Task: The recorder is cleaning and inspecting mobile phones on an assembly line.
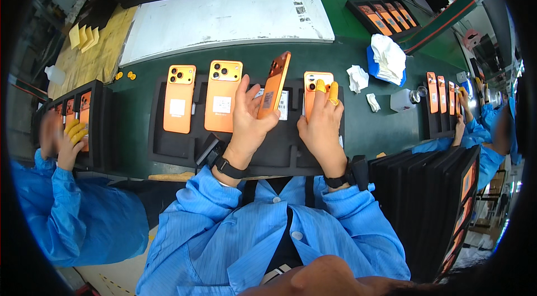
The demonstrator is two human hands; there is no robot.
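centrally, the wearer's left hand (250,122) is clamped on a tilted, orange rectangular phone (273,84), raised above a black foam tray (162,145). to its right, the right hand (323,128), with yellow finger covers (334,93) on two fingers, touches a second orange phone (310,79) at the tray's right; whether it is pinched, i cannot tell. two orange phones with white labels (179,94) lie at the tray's left. far right sits a blue box (371,64) of white tissues (389,54).

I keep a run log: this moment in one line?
left hand: holds tilted orange phone | right hand: on second phone, right end of black tray | tray left: two more phones
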